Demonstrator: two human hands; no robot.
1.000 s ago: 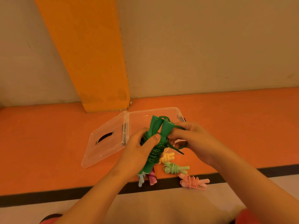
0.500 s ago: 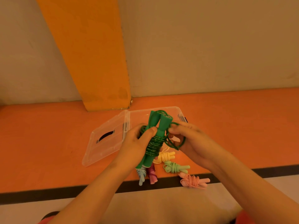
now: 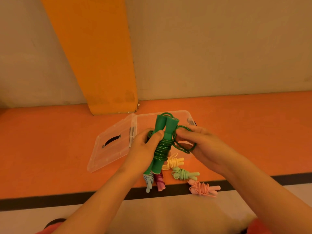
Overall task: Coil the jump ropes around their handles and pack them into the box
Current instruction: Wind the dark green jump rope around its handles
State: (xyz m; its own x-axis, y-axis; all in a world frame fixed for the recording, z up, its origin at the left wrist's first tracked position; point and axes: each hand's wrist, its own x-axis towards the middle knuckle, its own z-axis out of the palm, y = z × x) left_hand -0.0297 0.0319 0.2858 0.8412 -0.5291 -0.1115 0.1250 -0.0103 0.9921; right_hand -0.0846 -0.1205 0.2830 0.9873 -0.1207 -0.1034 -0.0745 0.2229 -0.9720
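Green jump rope point(image 3: 169, 132) loose loop now wider to R; L hand point(image 3: 143, 149) clamps handles+coil, R hand point(image 3: 207, 147) pinches cord.

Both bare forearms reach forward and converge. The left grip point(image 3: 145, 149) curls round a dark green coiled jump rope point(image 3: 163, 147), thumb across its handles; the right grip point(image 3: 202, 146) pinches its loose loop.

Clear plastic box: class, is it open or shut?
Open. Its lid lies flat on the orange floor, left of the clear plastic box.
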